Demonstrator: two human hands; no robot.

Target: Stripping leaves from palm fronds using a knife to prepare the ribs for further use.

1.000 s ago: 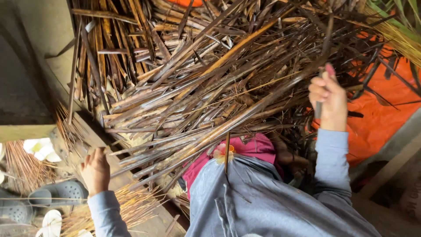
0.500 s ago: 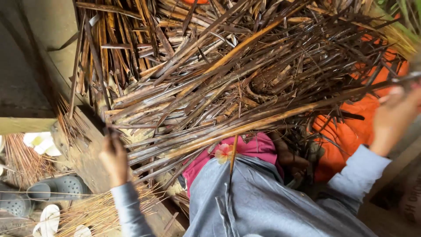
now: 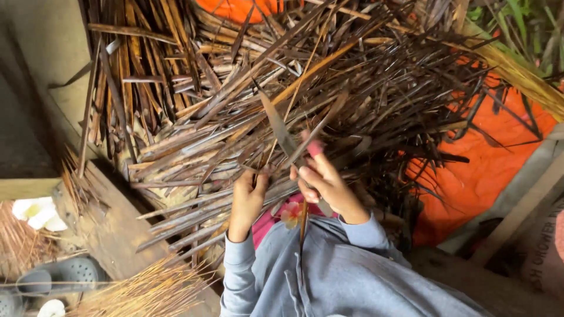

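Dried leaf strip (image 3: 276,126) is pinched by left hand (image 3: 248,196) and right hand (image 3: 323,179) over a brown leaf pile (image 3: 352,82) on orange tarp (image 3: 493,170).

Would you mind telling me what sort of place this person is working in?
Probably an outdoor or open-sided craft work area: a big heap of dried brown leaf strips lies on an orange tarp, green plants show at the edge, and sandals sit by thin sticks.

Both arms carry long grey-blue sleeves (image 3: 238,264) ending in plain cuffs at the wrists. The same grey-blue fabric covers the torso, with a stitched front seam. A pink garment with a flower print (image 3: 289,215) shows beneath it. One fingernail (image 3: 315,148) is painted pink.
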